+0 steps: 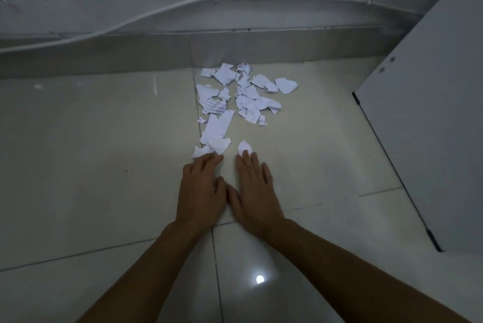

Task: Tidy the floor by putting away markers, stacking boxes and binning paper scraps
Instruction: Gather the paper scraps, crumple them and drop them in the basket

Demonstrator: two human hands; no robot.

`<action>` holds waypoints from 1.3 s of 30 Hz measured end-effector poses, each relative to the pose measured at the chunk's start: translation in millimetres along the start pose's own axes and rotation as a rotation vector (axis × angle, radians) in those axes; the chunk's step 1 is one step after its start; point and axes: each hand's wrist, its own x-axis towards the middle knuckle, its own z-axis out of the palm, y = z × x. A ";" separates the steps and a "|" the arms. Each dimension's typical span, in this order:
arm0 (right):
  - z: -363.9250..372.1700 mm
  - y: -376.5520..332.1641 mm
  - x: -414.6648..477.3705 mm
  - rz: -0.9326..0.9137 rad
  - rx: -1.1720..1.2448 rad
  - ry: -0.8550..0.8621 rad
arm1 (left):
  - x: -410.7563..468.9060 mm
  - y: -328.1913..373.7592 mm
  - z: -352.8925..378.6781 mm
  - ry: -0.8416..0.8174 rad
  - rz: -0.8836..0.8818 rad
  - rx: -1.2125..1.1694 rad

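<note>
Several torn white paper scraps (243, 92) lie scattered on the pale tiled floor near the wall. My left hand (200, 189) lies flat, palm down, its fingertips touching the nearest crumpled scrap (209, 149). My right hand (254, 192) lies flat beside it, fingertips resting on the edge of a small separate scrap (244, 147). Neither hand holds anything. The thumbs nearly touch. No markers, boxes or bin are in view.
A grey skirting step (104, 56) and a wall with a white cable (156, 10) run along the back. A white cabinet panel (431, 126) stands at the right. A light spot reflects off the glossy tiles (78, 166) between my forearms.
</note>
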 end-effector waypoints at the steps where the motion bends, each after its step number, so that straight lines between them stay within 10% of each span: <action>1: -1.4 -0.9 10.4 -0.031 0.052 0.044 | 6.9 1.8 2.8 0.005 0.006 -0.003; 6: -27.4 21.3 71.7 -0.063 0.215 0.469 | 46.0 10.8 12.2 0.146 0.059 -0.042; 16: -42.9 82.6 193.1 0.177 0.135 0.229 | 126.1 12.5 42.0 0.325 0.009 0.023; 22: -44.2 75.1 196.3 -0.092 0.180 0.567 | 130.1 5.4 45.1 0.350 -0.024 -0.072; 30: -52.4 51.5 275.9 -0.242 0.021 -0.083 | 133.9 -0.1 51.2 0.388 -0.076 -0.129; 39: -48.8 31.5 263.0 -0.281 -0.094 0.068 | 136.0 1.1 50.4 0.439 -0.077 -0.184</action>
